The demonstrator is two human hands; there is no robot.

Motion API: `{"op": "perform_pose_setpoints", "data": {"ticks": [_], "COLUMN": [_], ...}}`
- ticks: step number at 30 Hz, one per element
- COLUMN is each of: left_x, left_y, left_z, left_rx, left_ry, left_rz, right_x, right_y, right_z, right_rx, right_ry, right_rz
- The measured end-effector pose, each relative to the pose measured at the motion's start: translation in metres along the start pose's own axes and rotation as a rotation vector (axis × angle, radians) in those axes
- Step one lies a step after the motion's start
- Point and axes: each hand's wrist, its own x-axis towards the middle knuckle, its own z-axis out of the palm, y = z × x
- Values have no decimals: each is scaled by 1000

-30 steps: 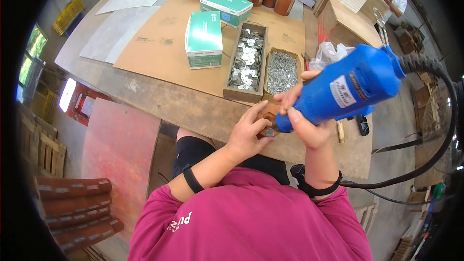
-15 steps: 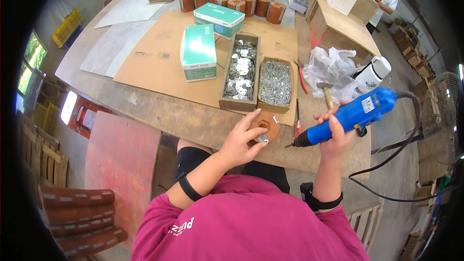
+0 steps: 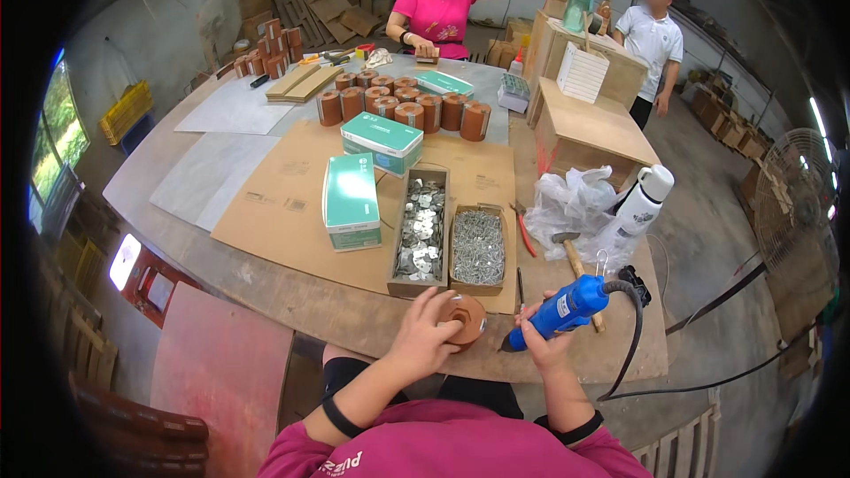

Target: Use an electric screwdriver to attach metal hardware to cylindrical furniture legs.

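Observation:
My left hand (image 3: 420, 335) is closed around a round reddish-brown piece (image 3: 467, 319) with a hole in its middle, at the table's near edge. Some fingers reach over the hole, and whatever lies under them is hidden. In my right hand (image 3: 546, 347) is a blue electric screwdriver (image 3: 567, 310), its dark tip slanting down and left, a little right of the brown piece and apart from it. Just beyond my hands stand a long box of flat metal plates (image 3: 395, 281) and a shorter box of screws (image 3: 478, 248).
Two green-and-white boxes (image 3: 352, 199) stand on cardboard (image 3: 266, 199), with several brown cylinders (image 3: 430, 113) behind. Right of the screws lie red-handled pliers (image 3: 524, 230), a hammer (image 3: 575, 265), a plastic bag (image 3: 571, 199) and a white flask (image 3: 645, 199). The screwdriver's cord (image 3: 636, 336) hangs at right. Two people stand beyond.
My view has tilted up, showing more of the far room. The screwdriver has come closer to the brown piece and points more steeply down. The small metal part at my left fingertips no longer shows clearly.

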Motion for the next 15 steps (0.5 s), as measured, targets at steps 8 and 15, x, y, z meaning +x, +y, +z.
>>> {"op": "perform_pose_setpoints", "data": {"ticks": [8,15], "left_x": [-3,1], "left_y": [8,-9], "left_z": [-6,23], "left_rx": [-95,-223], "left_ry": [-163,15], "left_rz": [-249,-248], "right_x": [5,4], "right_y": [-4,1], "right_z": [1,-2], "right_rx": [151,-7], "right_ry": [104,77], "right_rz": [79,67]}}
